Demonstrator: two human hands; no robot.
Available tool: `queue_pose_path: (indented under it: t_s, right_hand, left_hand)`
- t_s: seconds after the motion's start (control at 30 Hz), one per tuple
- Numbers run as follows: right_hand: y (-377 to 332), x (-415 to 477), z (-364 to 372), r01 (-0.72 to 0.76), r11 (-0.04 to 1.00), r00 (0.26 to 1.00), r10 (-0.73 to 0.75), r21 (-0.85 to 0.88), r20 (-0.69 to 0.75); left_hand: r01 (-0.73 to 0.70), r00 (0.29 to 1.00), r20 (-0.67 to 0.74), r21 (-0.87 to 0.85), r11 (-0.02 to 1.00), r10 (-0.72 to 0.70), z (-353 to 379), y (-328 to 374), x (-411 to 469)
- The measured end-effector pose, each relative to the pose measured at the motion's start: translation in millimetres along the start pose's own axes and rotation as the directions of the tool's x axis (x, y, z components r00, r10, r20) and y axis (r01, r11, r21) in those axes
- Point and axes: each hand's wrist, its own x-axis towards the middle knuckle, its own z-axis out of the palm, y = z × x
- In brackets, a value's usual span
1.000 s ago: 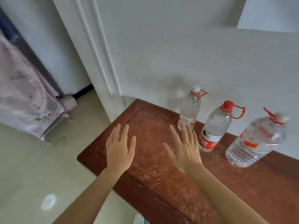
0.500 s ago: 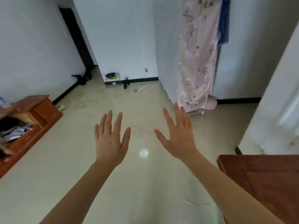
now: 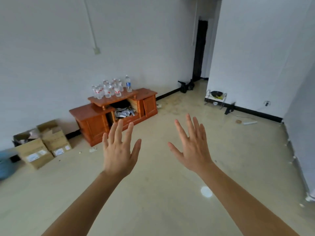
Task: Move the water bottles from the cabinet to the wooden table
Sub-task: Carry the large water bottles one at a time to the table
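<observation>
Bottles (image 3: 110, 89) cluster atop the cabinet (image 3: 119, 113) at centre left; left hand (image 3: 118, 150) and right hand (image 3: 192, 149) hang empty, fingers spread, likely free for the next pickup.

A low wooden cabinet (image 3: 95, 121) stands on the pale floor (image 3: 162, 193) against the white wall. A cluster of bottles (image 3: 110, 89) stands upright on its raised top shelf. Cardboard boxes (image 3: 44, 145) sit on the floor just beside the cabinet.
</observation>
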Motion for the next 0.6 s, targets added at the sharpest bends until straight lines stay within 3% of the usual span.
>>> queue_pose_path:
  t_s: [0.27, 0.6]
  right_hand:
    - [-17.2, 153.7, 140.2, 0.109, 0.986, 0.994, -0.111, 0.126, 0.007]
    - [39.0, 410.5, 286.6, 0.209, 0.964, 0.977, -0.213, 0.162, 0.002]
  left_hand:
    - [0.104, 0.995, -0.007, 0.104, 0.989, -0.103, 72.9, -96.6, 110.8]
    - [0.16, 0.987, -0.01, 0.213, 0.964, -0.162, 189.4, -167.1, 366.4]
